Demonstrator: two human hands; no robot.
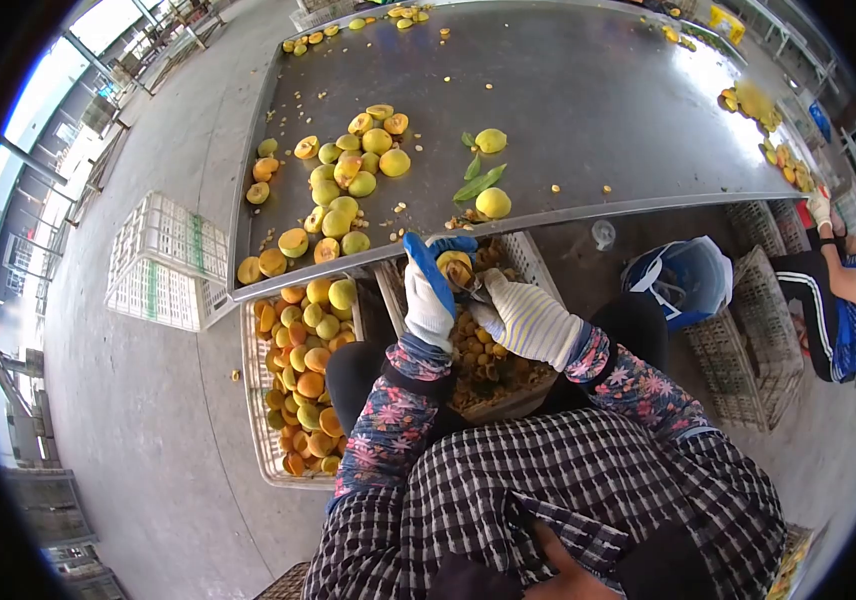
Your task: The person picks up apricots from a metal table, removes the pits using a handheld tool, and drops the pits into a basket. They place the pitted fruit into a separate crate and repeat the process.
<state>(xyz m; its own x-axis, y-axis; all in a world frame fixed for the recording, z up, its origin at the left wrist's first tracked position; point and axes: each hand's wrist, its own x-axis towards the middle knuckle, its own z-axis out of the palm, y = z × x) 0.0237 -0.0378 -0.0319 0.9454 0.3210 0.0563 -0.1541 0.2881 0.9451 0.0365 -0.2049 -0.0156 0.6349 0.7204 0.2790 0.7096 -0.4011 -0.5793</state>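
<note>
My left hand [430, 292], in a white and blue glove, is closed round a cut yellow fruit [455, 268] just below the metal table's front edge. My right hand [528, 318], in a striped white glove, is closed beside that fruit, on a small metal tool [478, 287] whose tip meets the fruit; the tool's shape is partly hidden. Beneath both hands stands a crate [538, 262] with small brown and orange pieces. To its left, a crate [251, 420] is filled with halved fruits.
The metal table [588, 120] carries a pile of yellow fruits [348, 180], leaves and scattered pits. A white crate [163, 262] stands at the left. A blue bucket [683, 285] and more crates [748, 350] are at the right, near another person [848, 290].
</note>
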